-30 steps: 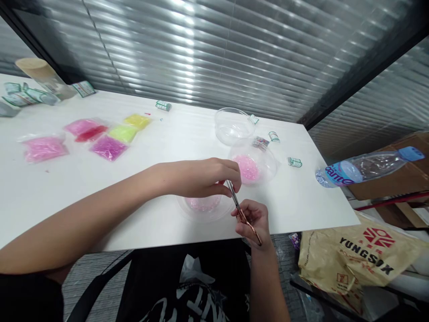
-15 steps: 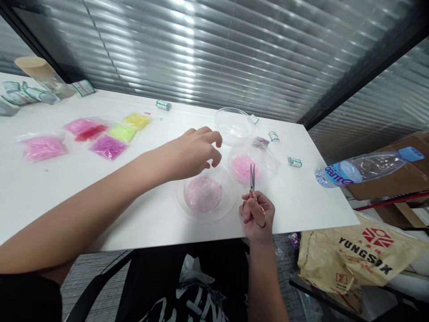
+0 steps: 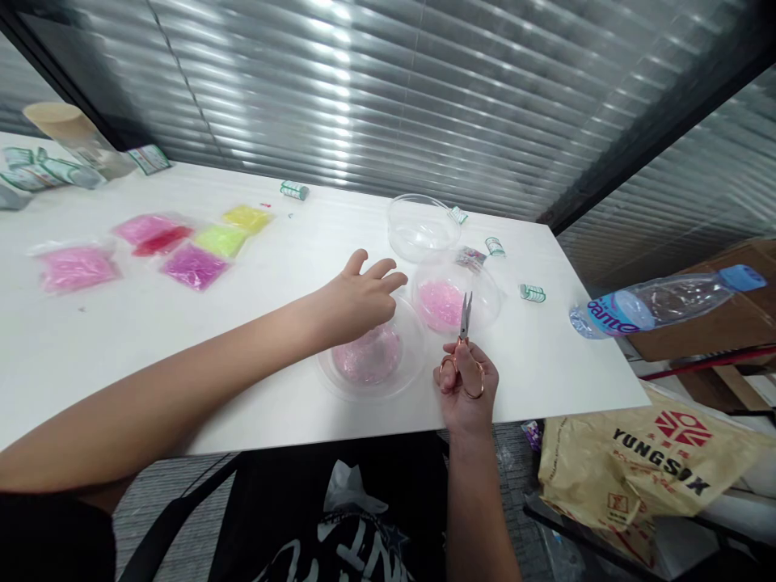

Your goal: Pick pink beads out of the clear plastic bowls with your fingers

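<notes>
My right hand (image 3: pixel 468 388) grips small scissors (image 3: pixel 466 323) with copper-coloured handles, their blades pointing up and slightly parted. Fingers apart, my left hand (image 3: pixel 367 299) hovers over the back of a clear bowl (image 3: pixel 412 368) and seems to hold nothing. Pale pink material (image 3: pixel 367 356) lies in that bowl, partly covered by the hand. Just behind the scissors, brighter pink bits (image 3: pixel 440 305) rest in a second clear bowl (image 3: pixel 488 303). A third clear bowl (image 3: pixel 424 234) stands farther back, with only clear plastic showing in it.
Pink, red, purple, green and yellow packets (image 3: pixel 194 265) lie on the left of the white table (image 3: pixel 272 404). Small green-and-white packets (image 3: pixel 532 293) are scattered behind the bowls. A water bottle (image 3: pixel 660 303) lies at the right edge, above a tan bag (image 3: pixel 643 469). Metal blinds close off the back.
My left hand has lowered slightly and turned, its fingers spreading, above the near bowl. My right hand has tilted the scissors a little to the right.
</notes>
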Demonstrator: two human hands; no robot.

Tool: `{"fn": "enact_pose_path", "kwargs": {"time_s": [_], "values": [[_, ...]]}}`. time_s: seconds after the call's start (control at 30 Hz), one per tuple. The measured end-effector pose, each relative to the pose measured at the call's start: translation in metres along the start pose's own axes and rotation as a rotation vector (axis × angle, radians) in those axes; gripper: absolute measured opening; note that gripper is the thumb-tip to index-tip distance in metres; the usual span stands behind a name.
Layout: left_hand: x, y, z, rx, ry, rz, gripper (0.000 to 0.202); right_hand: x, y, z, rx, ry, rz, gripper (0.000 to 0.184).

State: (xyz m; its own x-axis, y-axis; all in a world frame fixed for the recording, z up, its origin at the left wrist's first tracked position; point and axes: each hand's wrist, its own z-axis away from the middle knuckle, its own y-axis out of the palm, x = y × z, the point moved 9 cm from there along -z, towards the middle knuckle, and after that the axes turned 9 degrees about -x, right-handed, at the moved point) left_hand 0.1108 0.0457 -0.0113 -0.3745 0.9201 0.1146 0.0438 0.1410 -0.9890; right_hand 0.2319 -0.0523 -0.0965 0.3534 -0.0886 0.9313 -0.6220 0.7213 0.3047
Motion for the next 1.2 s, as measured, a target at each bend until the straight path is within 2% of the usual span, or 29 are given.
{"fn": "enact_pose_path", "kwargs": {"time_s": [0.33, 0.4, 0.5, 0.67, 0.87, 1.03, 1.2], "values": [[-0.008, 0.003, 0.001, 0.031, 0.025, -0.020, 0.025, -0.002, 0.000, 0.000, 0.001, 0.027, -0.032, 0.035], [-0.007, -0.004, 0.001, 0.007, 0.022, -0.017, 0.025, -0.003, 0.000, 0.000, 0.004, 0.034, -0.049, 0.034], [-0.003, -0.024, 0.001, -0.100, 0.016, 0.027, 0.023, -0.005, 0.001, 0.000, 0.006, 0.043, -0.056, 0.034], [0.013, -0.043, -0.001, -0.156, -0.087, 0.297, 0.019, -0.007, 0.000, -0.001, -0.010, 0.061, -0.047, 0.035], [0.023, -0.055, 0.002, -0.304, -0.167, 0.674, 0.019, -0.006, 0.000, 0.000, 0.017, 0.040, -0.036, 0.032], [0.024, -0.052, 0.000, -0.282, -0.179, 0.887, 0.015, -0.004, 0.005, 0.007, 0.182, -0.020, -0.012, 0.026], [0.021, -0.050, -0.001, -0.227, -0.149, 0.984, 0.013, -0.006, 0.013, 0.020, 0.403, -0.023, 0.088, 0.026]]}}
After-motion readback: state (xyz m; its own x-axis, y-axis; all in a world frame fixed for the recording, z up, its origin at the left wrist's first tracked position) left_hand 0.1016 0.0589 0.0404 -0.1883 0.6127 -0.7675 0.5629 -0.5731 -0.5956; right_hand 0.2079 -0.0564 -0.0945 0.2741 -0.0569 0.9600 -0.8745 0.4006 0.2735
